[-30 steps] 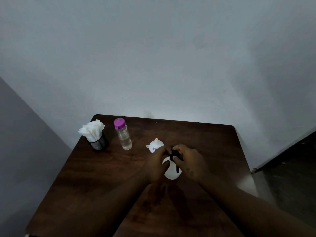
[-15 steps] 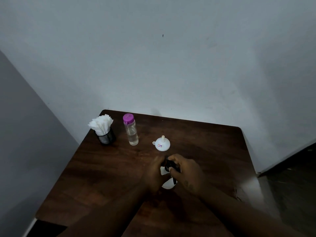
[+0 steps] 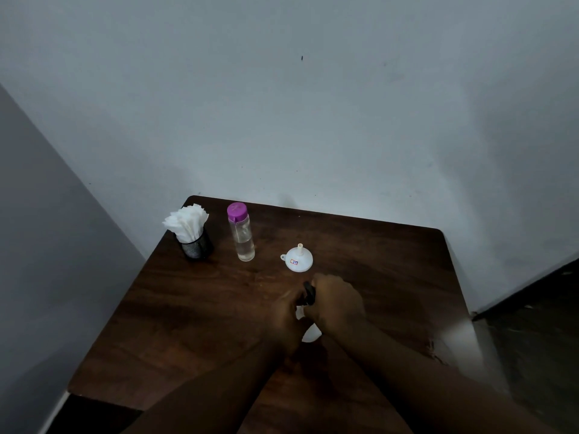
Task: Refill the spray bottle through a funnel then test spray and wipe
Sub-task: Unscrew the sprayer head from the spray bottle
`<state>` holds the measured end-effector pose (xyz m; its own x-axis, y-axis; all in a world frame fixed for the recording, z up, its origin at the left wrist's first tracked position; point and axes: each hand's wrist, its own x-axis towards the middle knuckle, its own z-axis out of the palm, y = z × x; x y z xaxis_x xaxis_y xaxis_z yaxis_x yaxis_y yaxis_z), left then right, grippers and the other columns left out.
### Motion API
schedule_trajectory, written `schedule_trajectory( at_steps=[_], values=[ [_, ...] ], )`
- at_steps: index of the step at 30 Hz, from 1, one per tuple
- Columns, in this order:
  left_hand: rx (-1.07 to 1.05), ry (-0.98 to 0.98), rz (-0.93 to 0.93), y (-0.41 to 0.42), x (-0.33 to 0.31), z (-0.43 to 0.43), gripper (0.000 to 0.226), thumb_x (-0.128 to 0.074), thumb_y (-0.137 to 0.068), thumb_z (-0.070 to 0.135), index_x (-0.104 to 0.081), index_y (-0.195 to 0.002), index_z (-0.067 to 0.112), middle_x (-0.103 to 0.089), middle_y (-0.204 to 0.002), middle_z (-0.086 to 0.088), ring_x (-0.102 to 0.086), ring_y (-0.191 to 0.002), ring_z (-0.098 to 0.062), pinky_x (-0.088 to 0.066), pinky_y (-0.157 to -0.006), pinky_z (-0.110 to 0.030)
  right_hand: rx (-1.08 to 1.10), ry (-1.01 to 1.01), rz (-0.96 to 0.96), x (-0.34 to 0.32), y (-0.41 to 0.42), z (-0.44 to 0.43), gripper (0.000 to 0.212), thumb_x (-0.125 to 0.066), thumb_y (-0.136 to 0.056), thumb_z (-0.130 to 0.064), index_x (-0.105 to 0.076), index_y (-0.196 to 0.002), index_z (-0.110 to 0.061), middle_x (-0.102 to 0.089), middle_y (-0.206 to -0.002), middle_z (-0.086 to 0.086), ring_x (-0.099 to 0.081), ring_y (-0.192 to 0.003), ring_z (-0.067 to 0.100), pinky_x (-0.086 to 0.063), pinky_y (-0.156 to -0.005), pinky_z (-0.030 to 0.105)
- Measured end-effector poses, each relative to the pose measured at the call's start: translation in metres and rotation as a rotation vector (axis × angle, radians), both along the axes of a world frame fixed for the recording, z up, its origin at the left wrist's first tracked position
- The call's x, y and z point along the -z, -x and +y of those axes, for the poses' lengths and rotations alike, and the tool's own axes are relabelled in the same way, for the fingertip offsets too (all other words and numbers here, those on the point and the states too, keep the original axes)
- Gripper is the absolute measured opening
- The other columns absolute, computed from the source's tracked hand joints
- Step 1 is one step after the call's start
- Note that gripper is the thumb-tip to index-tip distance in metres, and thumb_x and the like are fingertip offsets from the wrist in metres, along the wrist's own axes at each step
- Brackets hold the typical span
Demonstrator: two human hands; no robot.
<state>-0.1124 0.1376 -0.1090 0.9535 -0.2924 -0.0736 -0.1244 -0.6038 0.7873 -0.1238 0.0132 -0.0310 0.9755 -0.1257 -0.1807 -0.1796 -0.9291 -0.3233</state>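
Bottle (image 3: 308,332): where is it, and how far along?
— Middle of the tabletop (image 3: 188,308), toward the near edge. Left hand (image 3: 283,317) wraps its white body; right hand (image 3: 336,303) grips the black spray head (image 3: 308,292).
— Any refilling done?
— Seemingly not. Funnel (image 3: 299,258) sits spout-up just beyond, unused; water bottle (image 3: 241,233) is capped, tissues (image 3: 191,233) by the far left corner. Opening looks underway; filling, spraying, wiping remain.
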Motion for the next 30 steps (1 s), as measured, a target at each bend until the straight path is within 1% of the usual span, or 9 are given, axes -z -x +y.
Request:
schedule_trajectory(
  at_steps=[4,7,9,14,19,22,24,27,30],
  values=[
    [-0.025,0.027,0.028,0.001,-0.002,0.002,0.044,-0.075,-0.085,0.013,-0.063,-0.128,0.012,-0.069,-0.121,-0.003,-0.066,-0.112,-0.018,-0.052,-0.097,-0.029,-0.036,0.059,-0.035,0.005,-0.003,0.003,0.014,-0.072,-0.084,-0.024,-0.063,-0.095,-0.021,-0.066,-0.102,0.001,-0.067,-0.094,0.021,-0.05,-0.07,0.031],
    [0.035,0.074,-0.003,0.002,-0.002,0.004,0.043,-0.077,-0.085,0.025,-0.064,-0.124,0.011,-0.063,-0.121,0.012,-0.057,-0.106,0.009,-0.046,-0.097,-0.016,-0.109,0.066,-0.038,0.007,-0.004,-0.001,0.017,-0.072,-0.085,-0.026,-0.064,-0.099,-0.02,-0.067,-0.104,0.001,-0.066,-0.093,0.019,-0.054,-0.075,0.031],
    [0.036,0.074,0.014,0.004,-0.004,0.003,0.054,-0.072,-0.082,0.041,-0.065,-0.125,0.01,-0.065,-0.122,0.006,-0.058,-0.108,0.004,-0.046,-0.099,-0.02,-0.168,0.07,-0.031,0.006,-0.005,-0.007,0.023,-0.073,-0.084,-0.028,-0.065,-0.104,-0.019,-0.066,-0.105,0.0,-0.064,-0.093,0.017,-0.052,-0.075,0.029],
    [-0.021,0.04,0.064,0.003,0.0,0.0,0.04,-0.079,-0.083,0.022,-0.067,-0.12,0.014,-0.071,-0.114,-0.007,-0.067,-0.106,-0.022,-0.047,-0.088,-0.023,-0.429,0.016,-0.029,-0.003,-0.01,-0.029,0.032,-0.073,-0.084,-0.031,-0.065,-0.113,-0.018,-0.066,-0.11,0.001,-0.062,-0.101,0.019,-0.043,-0.076,0.028],
    [-0.073,0.149,0.016,0.008,0.007,-0.006,0.054,-0.083,-0.077,0.045,-0.069,-0.12,0.016,-0.07,-0.121,-0.001,-0.061,-0.11,-0.002,-0.048,-0.103,-0.037,-0.568,-0.014,0.046,-0.001,-0.023,-0.043,0.032,-0.072,-0.084,-0.034,-0.068,-0.114,-0.024,-0.067,-0.108,-0.004,-0.062,-0.101,0.014,-0.049,-0.082,0.03],
    [-0.145,0.093,-0.119,0.007,0.018,-0.01,0.027,-0.061,-0.094,0.054,-0.052,-0.119,0.057,-0.057,-0.117,0.033,-0.056,-0.106,0.015,-0.042,-0.101,-0.016,-0.52,-0.159,-0.012,0.003,-0.017,-0.046,0.033,-0.074,-0.081,-0.027,-0.071,-0.114,-0.028,-0.067,-0.108,-0.01,-0.059,-0.098,0.001,-0.046,-0.082,0.019],
    [-0.198,0.197,-0.197,0.012,0.02,-0.012,0.042,-0.051,-0.096,0.063,-0.056,-0.127,0.036,-0.063,-0.124,0.013,-0.064,-0.111,-0.004,-0.034,-0.103,-0.003,-0.434,-0.283,-0.044,0.004,-0.008,-0.048,0.031,-0.08,-0.076,-0.024,-0.071,-0.105,-0.031,-0.067,-0.102,-0.016,-0.057,-0.088,-0.006,-0.044,-0.076,0.015],
    [-0.094,0.236,-0.009,0.02,-0.001,-0.006,0.02,-0.072,-0.091,0.035,-0.063,-0.107,0.041,-0.071,-0.103,0.019,-0.061,-0.099,0.01,-0.047,-0.092,-0.015,-0.225,-0.539,-0.027,0.012,0.003,-0.056,0.044,-0.088,-0.067,-0.022,-0.067,-0.105,-0.028,-0.07,-0.101,-0.013,-0.065,-0.093,0.0,-0.055,-0.078,0.024],
    [-0.001,0.397,0.115,0.021,-0.003,0.002,0.026,-0.068,-0.096,0.023,-0.064,-0.115,0.039,-0.069,-0.114,0.023,-0.062,-0.111,0.005,-0.048,-0.096,-0.025,-0.007,-0.774,0.078,0.028,0.017,-0.065,0.06,-0.09,-0.066,-0.011,-0.061,-0.117,-0.024,-0.068,-0.114,-0.008,-0.065,-0.107,0.008,-0.056,-0.09,0.029]
  ],
)
